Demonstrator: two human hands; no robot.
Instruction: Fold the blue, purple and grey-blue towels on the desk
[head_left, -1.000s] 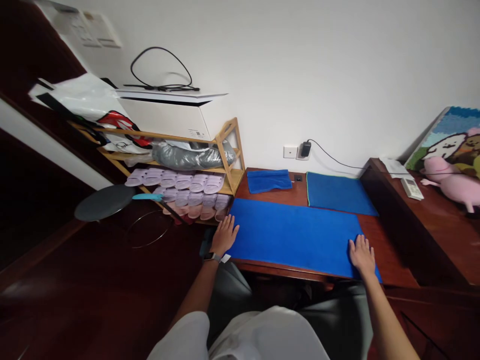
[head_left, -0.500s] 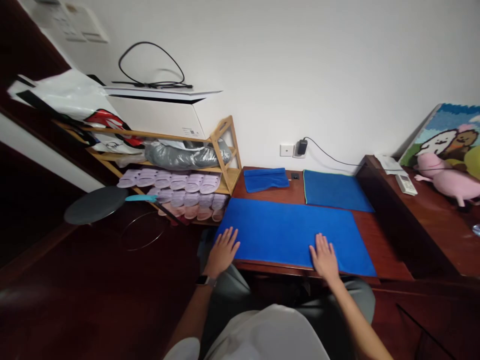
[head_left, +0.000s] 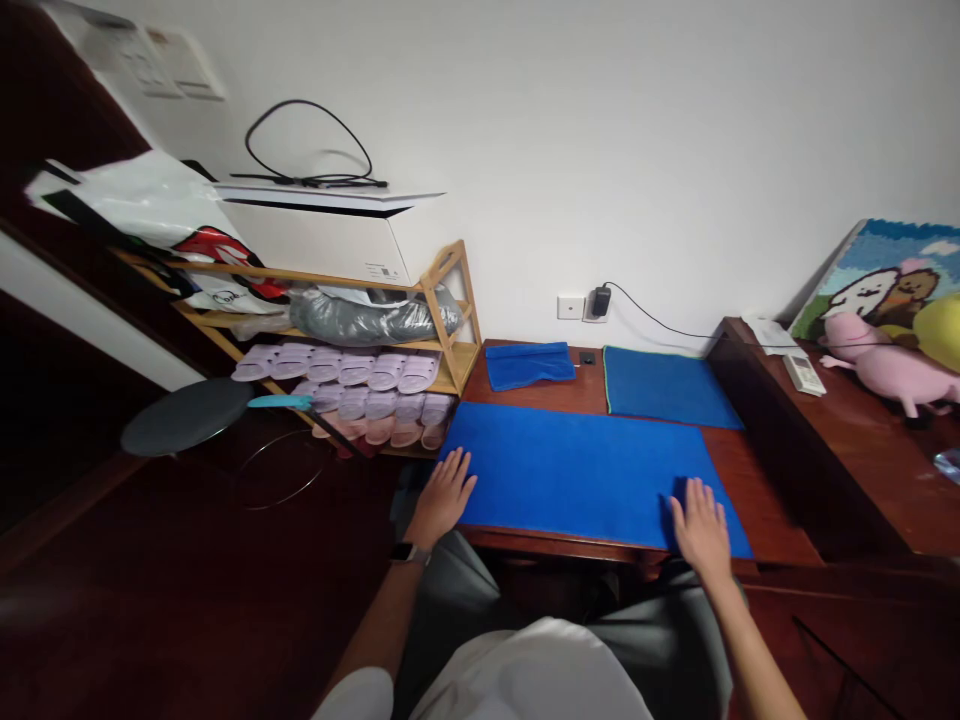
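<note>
A bright blue cloth (head_left: 577,470) lies spread flat along the front of the brown wooden desk (head_left: 540,399). My left hand (head_left: 442,492) rests palm down at the cloth's left edge, fingers extended, with a watch on the wrist. Over the cloth's front right corner is my right hand (head_left: 703,525), its fingers stretched and holding nothing. A shadow beside it falls on the cloth; whether the palm touches is hard to tell. Behind lie a smaller folded blue cloth (head_left: 529,366) and a darker blue cloth (head_left: 667,386) with a green edge.
To the left, a wooden rack (head_left: 450,330) holds rows of slippers (head_left: 352,368) and a white box (head_left: 322,235). A round stool (head_left: 187,415) stands beside it. A charger (head_left: 601,300) is plugged into the wall. On the raised right surface are a remote (head_left: 804,375) and a pink plush toy (head_left: 877,360).
My right hand has moved right along the cloth towards its front right corner. My left hand stays at the left edge, almost unmoved. The view has tilted slightly.
</note>
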